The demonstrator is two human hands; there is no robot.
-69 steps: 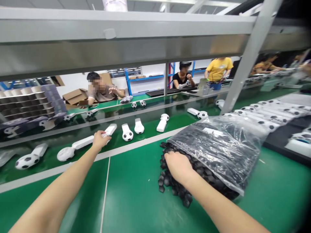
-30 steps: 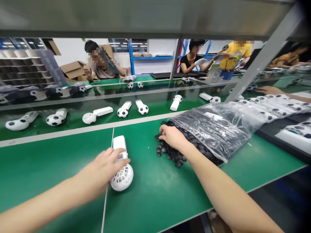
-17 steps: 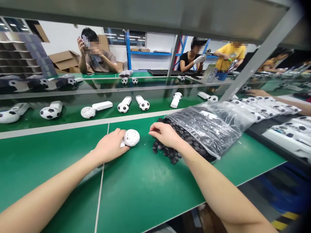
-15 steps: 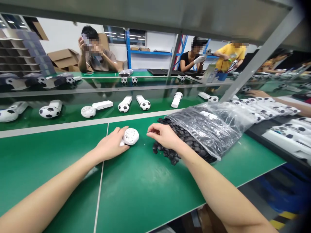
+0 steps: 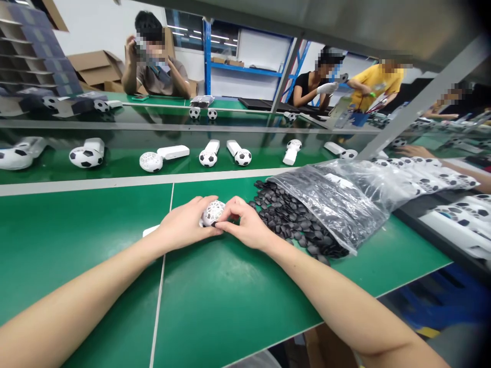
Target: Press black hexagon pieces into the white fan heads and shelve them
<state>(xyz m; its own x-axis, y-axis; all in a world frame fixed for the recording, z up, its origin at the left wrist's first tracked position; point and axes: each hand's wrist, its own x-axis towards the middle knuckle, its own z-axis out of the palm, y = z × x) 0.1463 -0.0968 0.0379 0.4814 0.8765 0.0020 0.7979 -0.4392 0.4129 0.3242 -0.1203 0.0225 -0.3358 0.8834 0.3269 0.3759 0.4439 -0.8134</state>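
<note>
My left hand [image 5: 188,223] is wrapped round a white handheld fan [image 5: 213,212] with a round, football-patterned grille. The end of its handle sticks out beyond my wrist. My right hand [image 5: 245,223] pinches a small black plastic piece [image 5: 214,224] against the lower edge of the grille, where its thumb meets the left hand's fingertips. Many like black pieces [image 5: 286,217] spill from the mouth of a clear plastic bag [image 5: 341,194] to the right of my hands.
Past a pale strip [image 5: 95,183], a row of football fans [image 5: 174,152] lies on the green belt. Wrapped fans [image 5: 433,176] fill a black tray at the right, beside a co-worker's hand [image 5: 414,151]. A slanted metal post [image 5: 418,105] stands there. Several people work opposite.
My right hand has moved left from beside the black pieces to the fan's grille. The left hand still holds the fan, now turned so its openwork shows more. The view has tilted down slightly.
</note>
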